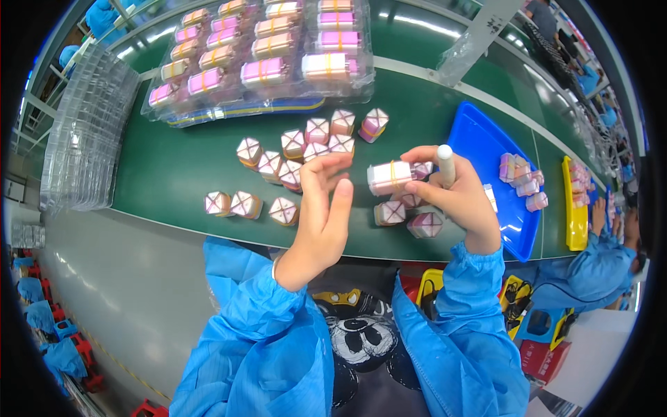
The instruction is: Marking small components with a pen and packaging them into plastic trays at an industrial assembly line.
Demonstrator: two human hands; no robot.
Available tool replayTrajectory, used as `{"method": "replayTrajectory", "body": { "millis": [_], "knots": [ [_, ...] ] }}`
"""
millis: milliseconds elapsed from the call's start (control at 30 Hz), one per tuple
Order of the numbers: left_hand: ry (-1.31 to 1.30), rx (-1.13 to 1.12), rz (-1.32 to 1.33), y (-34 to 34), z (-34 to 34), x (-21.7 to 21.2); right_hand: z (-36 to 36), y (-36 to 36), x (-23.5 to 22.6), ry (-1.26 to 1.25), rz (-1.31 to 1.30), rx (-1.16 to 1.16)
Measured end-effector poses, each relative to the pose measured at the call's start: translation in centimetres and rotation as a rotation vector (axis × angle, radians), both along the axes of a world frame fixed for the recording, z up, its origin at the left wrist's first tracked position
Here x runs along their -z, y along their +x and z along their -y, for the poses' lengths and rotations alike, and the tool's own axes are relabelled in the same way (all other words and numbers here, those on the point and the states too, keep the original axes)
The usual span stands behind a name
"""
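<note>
Banded block (388, 179) crosswise in the right hand (467, 205), left hand (314, 226) open nearby

In the head view, the block sits just right of the frame's centre, over the green table (167, 174). Right thumb and forefinger pinch it near its right end, a grip that probably serves to leave the pale long side and the left end uncovered. A cream marker (445, 167) stands up out of the same hand, seemingly tucked there to spare those two digits; how the other right fingers lie around it, I cannot tell. The left hand's fingers are bent and close together, the thumb spread away from them, with nothing held in the gap.

The block's long axis runs left to right, rising slightly toward the right. One end faces the left hand, the other points toward the right palm; a yellow band (392, 174) wraps across its length.

Near the frame's centre, upright blocks (292, 144) show dark crossed lines on their tops, perhaps stood so to keep those ends in view. At the top, tray blocks (264, 71) lie flat in a clear tray (363, 90), presumably kept apart by it. Toward the right, a blue bin (476, 132) holds loose blocks (522, 174), its walls likely gathering them.
</note>
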State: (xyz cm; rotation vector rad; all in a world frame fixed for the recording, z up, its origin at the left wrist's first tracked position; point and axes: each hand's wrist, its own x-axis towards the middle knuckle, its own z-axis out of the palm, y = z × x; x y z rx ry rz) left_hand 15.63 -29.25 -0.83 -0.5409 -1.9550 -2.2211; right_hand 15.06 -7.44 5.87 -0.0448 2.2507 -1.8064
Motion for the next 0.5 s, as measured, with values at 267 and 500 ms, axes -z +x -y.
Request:
{"method": "replayTrajectory", "body": {
  "millis": [267,500],
  "knots": [
    [-0.885,-0.439,-0.471,-5.8,-3.9,-0.8,1.6,-0.8,2.1,0.661,-0.466,-0.055],
    [-0.991,-0.557,-0.422,-8.4,-6.3,0.2,1.3,1.8,-0.6,0.357,-0.497,0.103]
  ]
}}
